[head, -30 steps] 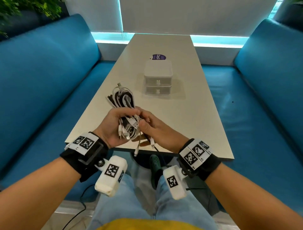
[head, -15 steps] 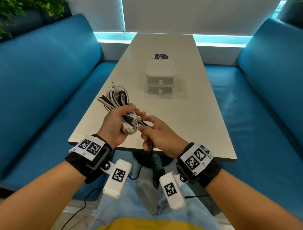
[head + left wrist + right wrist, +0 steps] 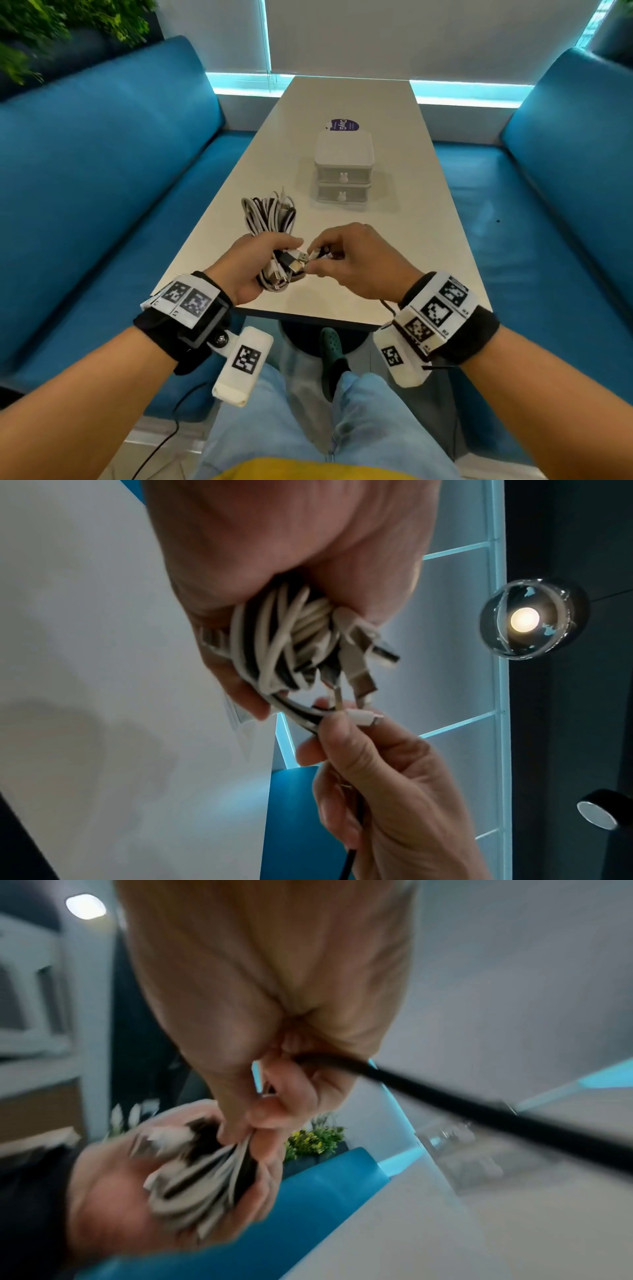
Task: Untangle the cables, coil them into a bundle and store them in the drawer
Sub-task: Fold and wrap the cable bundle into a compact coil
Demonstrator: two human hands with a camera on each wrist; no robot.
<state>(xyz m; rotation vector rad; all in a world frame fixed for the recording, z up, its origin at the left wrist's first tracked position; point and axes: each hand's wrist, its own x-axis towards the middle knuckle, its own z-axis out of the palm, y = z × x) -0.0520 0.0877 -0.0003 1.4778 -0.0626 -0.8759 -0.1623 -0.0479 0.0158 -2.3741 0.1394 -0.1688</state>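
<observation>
Two hands over the table edge: left hand (image 3: pixel 255 263) fisted round cable bundle (image 3: pixel 269 214), right hand (image 3: pixel 356 263) pinching a plug end.

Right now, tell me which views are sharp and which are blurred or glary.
Head view: sharp, edges bowed by the wide lens; cable bundle and drawer unit clear. Left wrist view: mild blur, ceiling lamp glares. Right wrist view: heavy motion blur over both hands and the black cable.
</observation>
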